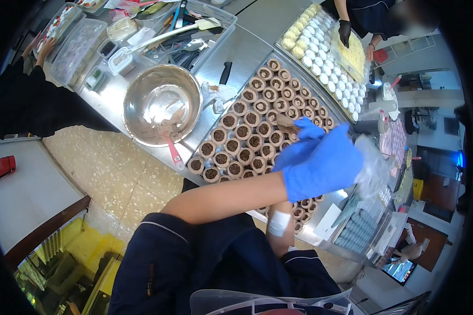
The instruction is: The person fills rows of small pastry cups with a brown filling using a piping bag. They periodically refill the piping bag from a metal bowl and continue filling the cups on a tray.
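Both my hands wear blue gloves and are closed around a piping bag. The bag's brown-filled lower end (pixel 287 124) points over rows of small cups (pixel 244 155). Each cup has a ring of light brown cream, and many hold dark crumbly filling in the middle. My left hand (pixel 325 163) crosses in front and grips the bag toward its loose, clear plastic end (pixel 372 167). Behind it my right hand (pixel 292 152) is partly hidden and holds nearer the filled end. Motion blurs the hands somewhat.
A steel bowl (pixel 132 94) with brown cream remains holds a pink-handled spatula (pixel 173 151). Near it lie a black-handled knife (pixel 226 73) and crumpled tissue (pixel 219 94). A tool bin (pixel 230 29) stands behind. White-topped cups (pixel 323 65) fill another tray; two other people work nearby.
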A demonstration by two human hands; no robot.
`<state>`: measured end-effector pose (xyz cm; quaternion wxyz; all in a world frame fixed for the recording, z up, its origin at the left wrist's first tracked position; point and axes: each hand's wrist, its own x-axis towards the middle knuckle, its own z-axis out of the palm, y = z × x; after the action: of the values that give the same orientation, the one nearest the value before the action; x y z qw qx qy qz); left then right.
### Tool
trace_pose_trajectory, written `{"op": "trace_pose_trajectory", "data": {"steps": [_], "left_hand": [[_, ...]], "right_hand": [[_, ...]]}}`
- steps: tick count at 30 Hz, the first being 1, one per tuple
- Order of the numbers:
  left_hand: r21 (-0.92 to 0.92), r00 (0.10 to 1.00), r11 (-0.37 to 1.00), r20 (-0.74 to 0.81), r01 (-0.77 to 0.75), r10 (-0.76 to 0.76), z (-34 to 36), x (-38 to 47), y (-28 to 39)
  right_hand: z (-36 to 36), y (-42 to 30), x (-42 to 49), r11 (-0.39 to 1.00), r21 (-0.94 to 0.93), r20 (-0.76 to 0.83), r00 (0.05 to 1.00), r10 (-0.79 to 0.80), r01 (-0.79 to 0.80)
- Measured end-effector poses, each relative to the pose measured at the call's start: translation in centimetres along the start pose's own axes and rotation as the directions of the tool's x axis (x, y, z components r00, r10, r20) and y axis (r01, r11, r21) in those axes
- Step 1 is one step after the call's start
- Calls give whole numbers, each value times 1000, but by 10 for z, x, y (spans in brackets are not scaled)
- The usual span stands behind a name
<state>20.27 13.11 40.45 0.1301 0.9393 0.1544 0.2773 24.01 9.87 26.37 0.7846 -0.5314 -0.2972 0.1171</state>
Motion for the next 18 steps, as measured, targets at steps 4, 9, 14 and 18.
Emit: {"op": "trace_pose_trajectory", "data": {"steps": [4, 9, 14, 18], "left_hand": [[-492, 980, 870, -188, -34, -68, 21, -29, 8], [-449, 995, 893, -96, -37, -6, 17, -36, -1], [-41, 971, 992, -201, 122, -128, -3, -43, -62], [-643, 722, 710, -343, 286, -601, -60, -146, -134]], "right_hand": [[29, 50, -24, 990, -35, 58, 989, -133, 135], [50, 73, -14, 988, -153, 152, 988, 1, 22], [80, 107, 50, 928, 123, 159, 930, 333, -353], [100, 154, 76, 944, -87, 236, 914, 331, -319]]}}
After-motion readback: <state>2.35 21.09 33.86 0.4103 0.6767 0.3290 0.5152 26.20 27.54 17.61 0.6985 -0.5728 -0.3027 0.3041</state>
